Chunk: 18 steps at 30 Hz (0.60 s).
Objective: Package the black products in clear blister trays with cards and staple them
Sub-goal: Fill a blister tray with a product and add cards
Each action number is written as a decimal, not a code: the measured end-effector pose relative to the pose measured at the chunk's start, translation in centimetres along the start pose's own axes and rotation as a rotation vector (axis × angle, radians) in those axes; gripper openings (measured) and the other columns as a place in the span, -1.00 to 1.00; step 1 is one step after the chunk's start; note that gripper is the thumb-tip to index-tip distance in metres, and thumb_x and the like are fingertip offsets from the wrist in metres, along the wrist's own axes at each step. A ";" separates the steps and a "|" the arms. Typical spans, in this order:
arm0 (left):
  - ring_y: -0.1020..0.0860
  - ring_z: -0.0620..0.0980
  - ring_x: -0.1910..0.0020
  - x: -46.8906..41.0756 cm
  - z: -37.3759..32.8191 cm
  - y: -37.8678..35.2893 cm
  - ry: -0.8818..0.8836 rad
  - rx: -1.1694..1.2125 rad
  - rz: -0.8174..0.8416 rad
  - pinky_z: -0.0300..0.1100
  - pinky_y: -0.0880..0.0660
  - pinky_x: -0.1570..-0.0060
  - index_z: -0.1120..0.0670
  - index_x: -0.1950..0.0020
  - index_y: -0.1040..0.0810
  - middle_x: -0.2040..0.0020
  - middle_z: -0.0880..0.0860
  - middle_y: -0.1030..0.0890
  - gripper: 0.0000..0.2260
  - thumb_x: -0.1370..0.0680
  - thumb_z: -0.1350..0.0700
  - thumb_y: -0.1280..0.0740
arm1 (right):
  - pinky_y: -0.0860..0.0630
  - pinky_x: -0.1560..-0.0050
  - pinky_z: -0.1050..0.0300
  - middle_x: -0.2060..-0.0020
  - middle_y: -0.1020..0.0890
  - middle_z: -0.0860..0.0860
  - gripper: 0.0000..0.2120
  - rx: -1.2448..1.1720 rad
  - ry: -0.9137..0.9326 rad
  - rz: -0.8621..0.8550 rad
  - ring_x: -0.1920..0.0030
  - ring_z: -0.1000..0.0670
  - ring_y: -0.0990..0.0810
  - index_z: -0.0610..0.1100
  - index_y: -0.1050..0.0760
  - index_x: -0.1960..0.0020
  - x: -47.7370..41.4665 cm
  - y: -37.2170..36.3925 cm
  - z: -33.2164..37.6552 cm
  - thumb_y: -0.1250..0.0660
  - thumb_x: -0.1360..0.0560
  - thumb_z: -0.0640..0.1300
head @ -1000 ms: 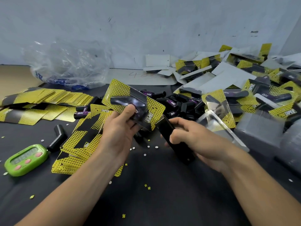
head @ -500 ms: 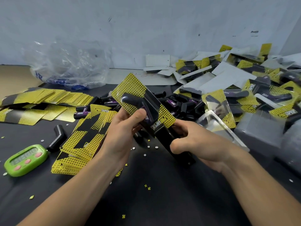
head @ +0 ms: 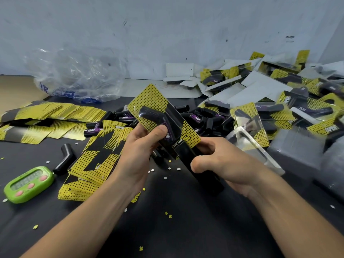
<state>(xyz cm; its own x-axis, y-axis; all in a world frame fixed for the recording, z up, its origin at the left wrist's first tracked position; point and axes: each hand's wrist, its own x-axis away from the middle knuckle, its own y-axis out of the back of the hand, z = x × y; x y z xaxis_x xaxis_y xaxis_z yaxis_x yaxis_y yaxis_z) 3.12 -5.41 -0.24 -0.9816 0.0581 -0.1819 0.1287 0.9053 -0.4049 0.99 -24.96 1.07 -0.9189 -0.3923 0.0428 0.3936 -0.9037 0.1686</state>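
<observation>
My left hand grips a blister pack: a yellow dotted card with a bent black product under clear plastic, my thumb pressing on its front. The pack's lower corner sits in the jaw of a black stapler, which my right hand holds from the right, fingers curled round it. Loose black products lie heaped behind the pack. A stack of yellow cards lies under my left wrist. Clear empty trays lie to the right.
Finished packs pile up at the back right against the wall. More cards spread at the left, a green timer sits near the left edge, a single black product beside it. A crumpled plastic bag lies at the back left.
My left hand raised the pack and turned it more upright. Its lower corner went from beside the stapler into the stapler's jaw. My right hand stayed on the stapler.
</observation>
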 end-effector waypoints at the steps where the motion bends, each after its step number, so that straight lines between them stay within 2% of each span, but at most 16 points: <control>1: -0.72 0.00 0.01 0.0 0.0 0.0 0.004 0.008 -0.002 -0.22 -0.62 0.09 0.15 -0.20 -0.65 -0.12 0.12 -0.74 -0.67 -0.45 0.11 -0.43 | -0.49 0.13 -0.01 0.19 -0.59 -0.10 -0.67 -0.002 -0.007 -0.023 0.16 -0.09 -0.56 -0.28 -0.60 -0.01 0.0 -0.1 0.0 -0.44 -0.26 -0.21; 5: -0.72 0.00 0.03 0.0 -0.1 0.1 0.005 -0.004 -0.001 -0.23 -0.62 0.11 0.15 -0.20 -0.65 -0.11 0.12 -0.74 -0.66 -0.45 0.10 -0.44 | -0.50 0.26 0.14 0.28 -0.60 -0.02 -0.83 -0.022 -0.023 -0.077 0.25 -0.01 -0.57 -0.18 -0.64 0.16 0.2 -0.7 0.3 -0.44 -0.24 -0.24; 9: -0.72 0.00 0.03 0.0 -0.1 0.1 0.001 -0.010 -0.003 -0.22 -0.62 0.10 0.17 -0.20 -0.64 -0.10 0.12 -0.74 -0.65 -0.44 0.11 -0.43 | -0.41 0.36 0.23 0.37 -0.51 0.01 -0.91 -0.022 -0.025 -0.141 0.33 0.03 -0.48 -0.09 -0.56 0.33 0.0 -1.1 0.4 -0.45 -0.20 -0.23; 14: -0.71 -0.02 0.11 -0.1 0.1 0.1 0.018 -0.021 -0.008 -0.23 -0.61 0.16 0.17 -0.17 -0.65 -0.03 0.11 -0.74 -0.66 -0.43 0.09 -0.44 | -0.34 0.31 0.11 0.37 -0.46 -0.09 -0.81 -0.027 -0.044 -0.244 0.33 -0.05 -0.42 -0.28 -0.50 0.34 -0.5 -1.2 -0.2 -0.45 -0.15 -0.20; 18: -0.71 0.01 0.11 -0.1 0.3 0.2 0.021 -0.031 -0.006 -0.20 -0.62 0.16 0.15 -0.14 -0.66 -0.01 0.12 -0.74 -0.74 -0.47 0.11 -0.48 | -0.39 0.38 0.17 0.33 -0.50 -0.15 -0.88 -0.070 -0.093 -0.191 0.34 -0.08 -0.47 -0.19 -0.57 0.29 -0.3 -0.9 -0.1 -0.43 -0.19 -0.20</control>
<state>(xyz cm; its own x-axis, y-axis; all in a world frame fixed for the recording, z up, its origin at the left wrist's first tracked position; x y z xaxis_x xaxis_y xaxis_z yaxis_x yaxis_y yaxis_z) 3.31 -5.38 -0.51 -0.9851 0.0615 -0.1609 0.1190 0.9183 -0.3776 0.94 -24.07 0.82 -0.9741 -0.1985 0.1083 0.2105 -0.9709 0.1139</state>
